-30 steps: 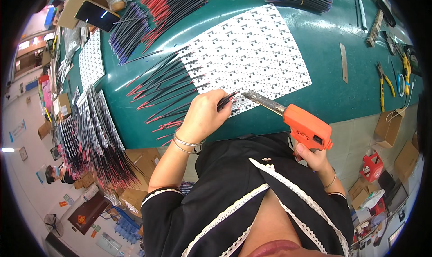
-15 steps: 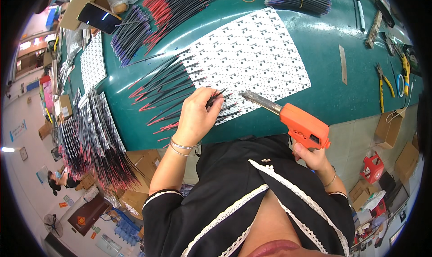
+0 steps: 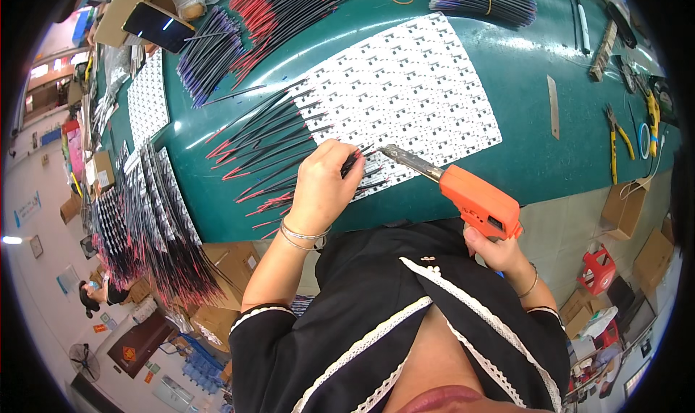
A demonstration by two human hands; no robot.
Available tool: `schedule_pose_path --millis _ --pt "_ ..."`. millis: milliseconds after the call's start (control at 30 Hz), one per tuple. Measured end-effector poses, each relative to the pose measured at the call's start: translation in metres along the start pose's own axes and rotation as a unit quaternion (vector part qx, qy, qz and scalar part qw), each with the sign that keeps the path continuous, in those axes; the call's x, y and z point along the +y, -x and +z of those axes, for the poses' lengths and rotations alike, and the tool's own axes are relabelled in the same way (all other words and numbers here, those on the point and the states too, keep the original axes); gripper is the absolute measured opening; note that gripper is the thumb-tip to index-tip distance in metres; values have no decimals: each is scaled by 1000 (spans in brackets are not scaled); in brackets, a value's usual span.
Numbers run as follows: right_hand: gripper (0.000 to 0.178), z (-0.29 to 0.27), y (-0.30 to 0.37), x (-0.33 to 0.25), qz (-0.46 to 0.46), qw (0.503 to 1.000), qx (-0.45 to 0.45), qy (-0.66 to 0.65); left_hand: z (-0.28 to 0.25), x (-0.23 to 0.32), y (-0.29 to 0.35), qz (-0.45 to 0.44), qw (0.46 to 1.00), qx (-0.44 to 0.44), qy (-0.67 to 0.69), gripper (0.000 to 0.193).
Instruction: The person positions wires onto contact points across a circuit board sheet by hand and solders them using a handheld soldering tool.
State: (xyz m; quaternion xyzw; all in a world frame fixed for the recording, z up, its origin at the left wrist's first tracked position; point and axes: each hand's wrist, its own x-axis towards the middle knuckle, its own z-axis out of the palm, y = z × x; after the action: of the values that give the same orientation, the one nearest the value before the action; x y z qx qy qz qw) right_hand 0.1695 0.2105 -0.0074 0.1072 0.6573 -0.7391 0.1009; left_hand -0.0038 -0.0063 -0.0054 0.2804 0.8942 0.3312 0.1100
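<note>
A white sheet of small circuit boards (image 3: 413,87) lies on the green tabletop. Black wires with red ends (image 3: 264,141) run out from its left side in a row. My left hand (image 3: 326,185) is closed over the lower left part of the sheet, its thumb and fingers pinching black wires (image 3: 352,161). In my right hand (image 3: 492,248) is an orange soldering gun (image 3: 478,199), gripped at the handle. The gun's metal tip points left, close by the wire ends at my left fingertips. Whether the tip touches a board I cannot tell.
Bundles of black wires, red-ended (image 3: 264,22) and purple-ended (image 3: 210,58), lie at the back left beside a phone (image 3: 158,28). Wired board sheets (image 3: 156,217) hang over the left edge. Yellow pliers (image 3: 615,141) and a metal blade (image 3: 553,107) lie right.
The soldering gun has shifted slightly left and up with my right hand. My left hand has moved a little right, still pinching wires.
</note>
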Motion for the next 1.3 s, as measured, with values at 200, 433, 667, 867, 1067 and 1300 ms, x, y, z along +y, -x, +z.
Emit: schedule_pose_path --millis 200,433,667,867,1067,1300 --pt "21 2 -3 -1 4 1000 -2 6 0 -1 0 3 1000 -7 1 11" --pt "25 3 1 0 36 998 34 -41 1 -5 -1 26 1000 13 -5 9" --pt "25 3 -5 3 -13 999 33 -14 0 -4 -3 21 1000 1 -3 9" --pt "26 0 -4 -3 35 999 11 -22 -1 -2 -3 27 1000 1 -3 9" --pt "23 1 2 1 12 998 49 -46 -2 -3 -4 31 1000 -6 -1 9" --pt "33 0 6 5 28 996 36 -71 1 -8 -4 64 998 -18 7 10"
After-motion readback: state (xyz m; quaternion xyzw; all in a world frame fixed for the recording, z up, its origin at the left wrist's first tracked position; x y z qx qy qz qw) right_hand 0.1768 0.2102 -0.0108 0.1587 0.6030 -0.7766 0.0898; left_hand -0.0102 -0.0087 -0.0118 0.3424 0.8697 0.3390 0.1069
